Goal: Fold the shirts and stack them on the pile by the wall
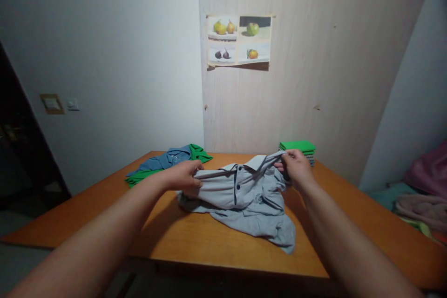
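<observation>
A light grey polo shirt (pixel 223 195) with dark buttons and a dark-edged placket is stretched between my two hands over the wooden table (pixel 195 242). My left hand (pixel 185 176) pinches its left side, thumb towards me. Gripped in my right hand (pixel 295 165) is the upper right part near the collar, lifted a little higher. The lower cloth hangs in loose folds, and one end rests on the table at the front right. Some fingertips are hidden behind the fabric.
Crumpled blue and green clothes (pixel 160 163) lie at the back left of the table. A folded stack (pixel 297 146), green on top, stands at the back right. Fruit pictures (pixel 239 41) hang on the wall behind. Piled cloth (pixel 422 209) is off the table at right.
</observation>
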Demonstrator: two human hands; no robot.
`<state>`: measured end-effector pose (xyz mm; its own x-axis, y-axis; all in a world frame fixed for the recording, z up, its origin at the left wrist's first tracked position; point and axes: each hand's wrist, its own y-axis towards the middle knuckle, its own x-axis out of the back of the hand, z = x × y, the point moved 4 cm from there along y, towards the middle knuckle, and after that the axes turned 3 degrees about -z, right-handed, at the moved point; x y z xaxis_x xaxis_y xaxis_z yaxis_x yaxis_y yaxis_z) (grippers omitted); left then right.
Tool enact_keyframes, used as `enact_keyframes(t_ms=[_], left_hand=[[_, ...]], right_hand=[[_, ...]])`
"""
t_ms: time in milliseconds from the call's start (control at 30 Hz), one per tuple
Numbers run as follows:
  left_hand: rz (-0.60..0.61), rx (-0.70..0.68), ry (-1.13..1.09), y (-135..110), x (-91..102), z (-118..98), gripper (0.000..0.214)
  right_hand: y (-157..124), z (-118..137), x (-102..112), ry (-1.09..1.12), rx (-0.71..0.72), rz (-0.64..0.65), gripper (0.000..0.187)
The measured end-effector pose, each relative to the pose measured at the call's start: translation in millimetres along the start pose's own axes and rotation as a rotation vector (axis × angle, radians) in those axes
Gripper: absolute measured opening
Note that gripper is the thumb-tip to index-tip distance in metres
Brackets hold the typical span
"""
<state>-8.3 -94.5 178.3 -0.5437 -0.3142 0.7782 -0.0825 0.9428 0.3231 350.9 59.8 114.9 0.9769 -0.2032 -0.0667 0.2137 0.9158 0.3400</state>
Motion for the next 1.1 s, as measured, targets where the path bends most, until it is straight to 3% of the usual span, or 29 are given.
enact_keyframes(t_ms=[133,233,300,400,467,533,633,733,767,800,833,933,967,1033,1100], left_hand=[[-0.196,0.113,0.211,5.4,27.3,12.4,0.011],[-0.589,0.120,0.298,12.1,55.4,9.4,0.006],[-0.726,0.099,0.332,17.0,64.8,4.3,0.013],[-0.576,0.109,0.318,29.5,64.6,1.2,0.012],[-0.573,0.130,0.242,32.9,69.1,-0.1,0.011],[-0.673,0.132,0.116,30.8,78.6,-4.0,0.012],[-0.775,0.052,-0.142,19.2,91.7,-19.9,0.013],[-0.786,-0.035,-0.359,-6.2,102.9,-44.0,0.021],[-0.723,-0.057,-0.488,-16.8,104.8,-50.9,0.026],[-0.586,-0.040,-0.596,-27.4,103.8,-56.2,0.030],[-0.397,-0.016,-0.660,-39.2,100.0,-60.7,0.034],[0.335,0.078,-0.628,-84.9,71.9,-62.8,0.033],[0.510,0.116,-0.585,-100.3,61.2,-58.0,0.029],[0.678,0.135,-0.505,-118.4,41.3,-45.4,0.029],[0.780,0.147,-0.427,-117.0,20.8,-33.1,0.026]], right_hand=[[6.0,49.1,1.2,-0.060,0.297,-0.025,0.028],[4.3,89.4,14.2,-0.223,0.576,-0.255,0.024],[4.2,108.0,16.4,-0.348,0.670,-0.261,0.024],[13.2,117.6,16.0,-0.518,0.601,-0.090,0.020],[19.7,120.9,24.5,-0.518,0.529,-0.119,0.018],[21.2,127.8,35.2,-0.399,0.518,-0.174,0.017],[10.5,145.0,46.8,-0.087,0.505,-0.133,0.021],[-15.8,169.1,60.9,0.160,0.472,-0.099,0.025],[-27.1,177.3,67.9,0.209,0.474,-0.089,0.023],[-38.5,183.8,75.5,0.259,0.456,-0.050,0.019],[-49.6,187.5,81.1,0.261,0.399,0.062,0.016],[-78.9,184.6,105.2,0.161,0.259,0.285,0.019],[-87.4,174.8,105.1,0.066,0.120,0.517,0.021],[-97.8,154.7,102.7,-0.084,-0.013,0.871,0.026],[-89.4,135.1,90.7,-0.210,-0.048,1.027,0.028]])
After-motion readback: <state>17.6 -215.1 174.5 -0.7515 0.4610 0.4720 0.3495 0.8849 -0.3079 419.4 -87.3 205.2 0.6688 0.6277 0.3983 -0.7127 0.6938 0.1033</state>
